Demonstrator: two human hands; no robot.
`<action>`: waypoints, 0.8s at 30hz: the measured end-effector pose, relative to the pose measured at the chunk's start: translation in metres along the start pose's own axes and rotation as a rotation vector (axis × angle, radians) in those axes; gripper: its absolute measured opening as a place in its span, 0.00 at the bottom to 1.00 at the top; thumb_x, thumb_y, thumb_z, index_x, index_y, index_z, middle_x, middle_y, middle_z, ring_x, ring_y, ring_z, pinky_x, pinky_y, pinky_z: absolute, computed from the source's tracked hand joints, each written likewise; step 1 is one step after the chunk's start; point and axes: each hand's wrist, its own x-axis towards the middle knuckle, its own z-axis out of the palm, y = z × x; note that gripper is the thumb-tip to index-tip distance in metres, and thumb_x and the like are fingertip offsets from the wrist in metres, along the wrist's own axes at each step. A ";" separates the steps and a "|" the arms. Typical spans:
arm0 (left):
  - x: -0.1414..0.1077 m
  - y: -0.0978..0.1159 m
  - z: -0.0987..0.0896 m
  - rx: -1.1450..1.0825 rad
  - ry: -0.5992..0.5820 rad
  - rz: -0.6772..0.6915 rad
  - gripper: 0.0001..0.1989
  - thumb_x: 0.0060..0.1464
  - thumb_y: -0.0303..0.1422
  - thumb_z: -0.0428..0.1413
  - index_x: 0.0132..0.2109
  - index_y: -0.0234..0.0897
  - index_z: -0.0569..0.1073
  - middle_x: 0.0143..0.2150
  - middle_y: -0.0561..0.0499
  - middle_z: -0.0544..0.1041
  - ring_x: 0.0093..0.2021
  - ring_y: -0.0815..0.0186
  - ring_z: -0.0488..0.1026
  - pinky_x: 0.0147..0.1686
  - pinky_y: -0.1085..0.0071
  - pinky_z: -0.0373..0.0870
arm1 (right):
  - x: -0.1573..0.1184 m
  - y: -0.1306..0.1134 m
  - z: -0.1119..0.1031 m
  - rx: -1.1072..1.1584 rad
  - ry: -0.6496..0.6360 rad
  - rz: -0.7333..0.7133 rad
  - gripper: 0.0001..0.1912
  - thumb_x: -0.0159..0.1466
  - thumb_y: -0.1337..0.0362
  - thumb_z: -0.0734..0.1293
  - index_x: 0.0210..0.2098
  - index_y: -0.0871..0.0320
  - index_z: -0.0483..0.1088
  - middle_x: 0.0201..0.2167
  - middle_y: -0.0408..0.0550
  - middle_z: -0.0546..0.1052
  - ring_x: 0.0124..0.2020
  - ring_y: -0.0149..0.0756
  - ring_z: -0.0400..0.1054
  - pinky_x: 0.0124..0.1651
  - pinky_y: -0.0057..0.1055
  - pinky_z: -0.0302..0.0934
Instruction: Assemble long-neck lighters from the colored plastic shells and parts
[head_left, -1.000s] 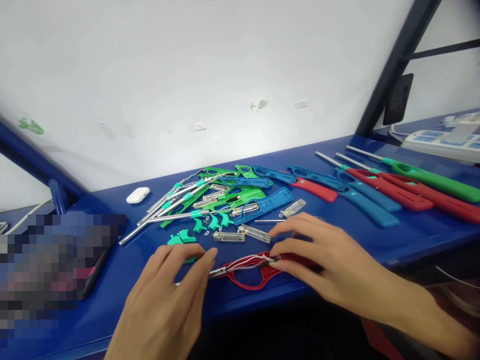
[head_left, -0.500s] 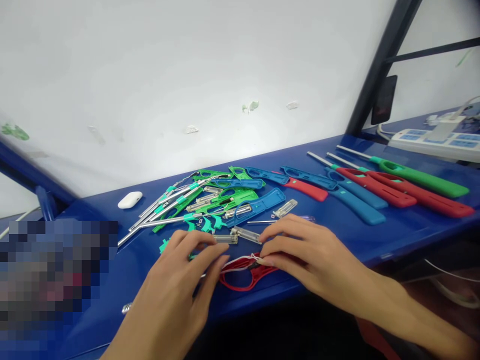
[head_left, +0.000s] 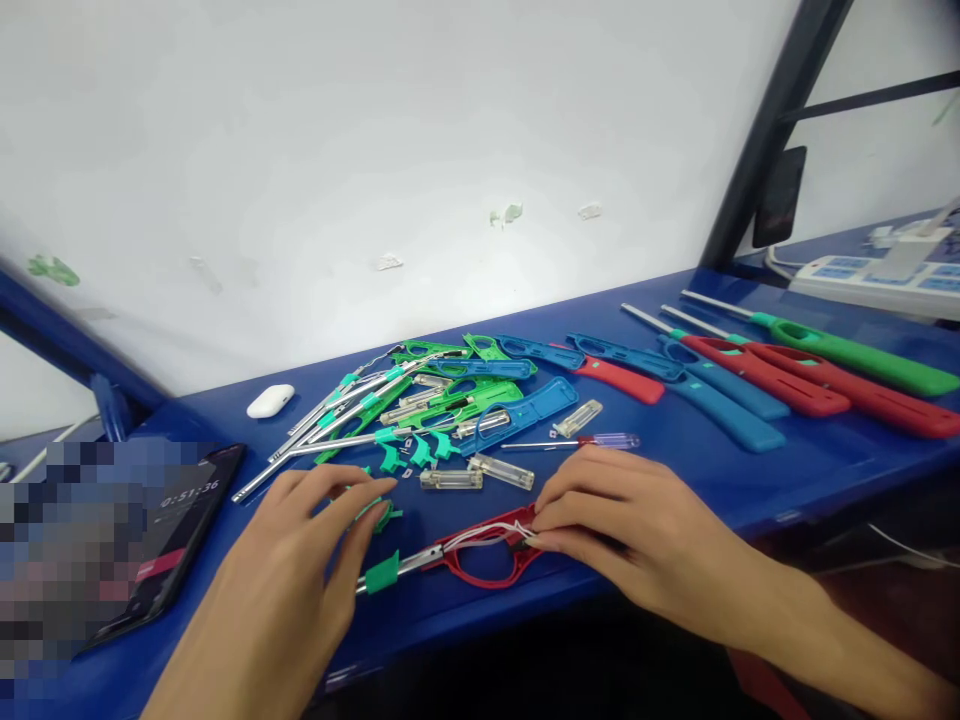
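Note:
A red lighter shell half (head_left: 480, 575) lies near the table's front edge, with white wires (head_left: 484, 530) running over it and a metal tube (head_left: 420, 560) at its left end. Around the tube sits a green collar (head_left: 382, 573). My right hand (head_left: 611, 510) pinches the wire end and black piece at the shell's right part. My left hand (head_left: 300, 560) hovers left of the collar, thumb and forefinger slightly apart, close to small green parts (head_left: 384, 515); nothing shows between its fingertips. Two clear fuel tanks (head_left: 451, 480) lie just behind the shell.
Behind the hands is a pile of green shells (head_left: 487, 400), blue shells (head_left: 525, 410) and metal tubes (head_left: 330, 415). A purple-handled screwdriver (head_left: 611, 440) lies beside it. Whole lighters (head_left: 802, 375) are at the right, a white case (head_left: 270, 401) and a phone (head_left: 187, 510) at the left.
My left hand has moved left, off the wires, uncovering the tube and green collar. My right hand stays at the wire end. The view has shifted slightly.

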 end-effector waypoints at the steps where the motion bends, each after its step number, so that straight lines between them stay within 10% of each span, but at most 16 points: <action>1: -0.001 -0.004 -0.002 0.024 0.001 -0.014 0.17 0.75 0.41 0.48 0.49 0.42 0.80 0.47 0.48 0.81 0.46 0.57 0.78 0.47 0.61 0.73 | 0.000 0.000 0.000 -0.017 0.001 -0.006 0.08 0.77 0.61 0.67 0.44 0.56 0.78 0.42 0.43 0.81 0.41 0.34 0.73 0.49 0.32 0.65; 24: 0.006 -0.009 -0.010 -0.075 -0.007 -0.051 0.26 0.72 0.56 0.47 0.37 0.47 0.79 0.36 0.54 0.83 0.34 0.63 0.83 0.35 0.71 0.76 | 0.000 -0.003 -0.001 -0.018 -0.020 0.013 0.09 0.77 0.60 0.67 0.45 0.55 0.79 0.42 0.43 0.82 0.42 0.34 0.73 0.50 0.32 0.65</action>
